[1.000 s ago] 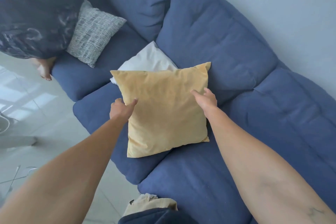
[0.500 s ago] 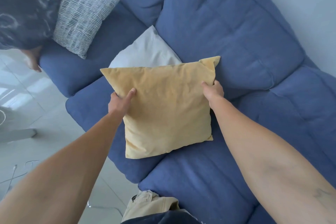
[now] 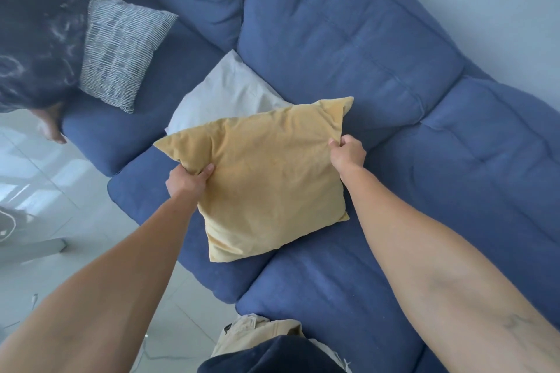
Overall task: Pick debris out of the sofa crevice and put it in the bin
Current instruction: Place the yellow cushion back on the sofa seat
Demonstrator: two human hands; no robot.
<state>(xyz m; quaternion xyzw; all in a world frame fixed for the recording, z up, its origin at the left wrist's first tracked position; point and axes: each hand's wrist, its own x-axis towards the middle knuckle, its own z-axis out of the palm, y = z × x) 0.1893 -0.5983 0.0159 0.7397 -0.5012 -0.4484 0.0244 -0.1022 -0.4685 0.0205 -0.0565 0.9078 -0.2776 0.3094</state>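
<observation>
A yellow cushion (image 3: 269, 179) lies on the seat of the blue sofa (image 3: 348, 48). My left hand (image 3: 189, 180) grips its upper left edge, fingers pinched into the fabric. My right hand (image 3: 347, 152) is closed on its upper right edge, just below the top corner. The cushion's upper part is bunched between the two hands. The crevice between seat and backrest runs behind the cushion; no debris shows in it. No bin is in view.
A white cushion (image 3: 230, 94) lies behind the yellow one. A striped grey cushion (image 3: 121, 45) leans at the sofa's far left end. Another person in a dark patterned shirt (image 3: 33, 39) stands at the left. Light tiled floor (image 3: 60, 221) lies left of the sofa.
Both hands have gone from resting at the cushion's sides to gripping its upper edge, and the top of the cushion has bunched and lifted slightly.
</observation>
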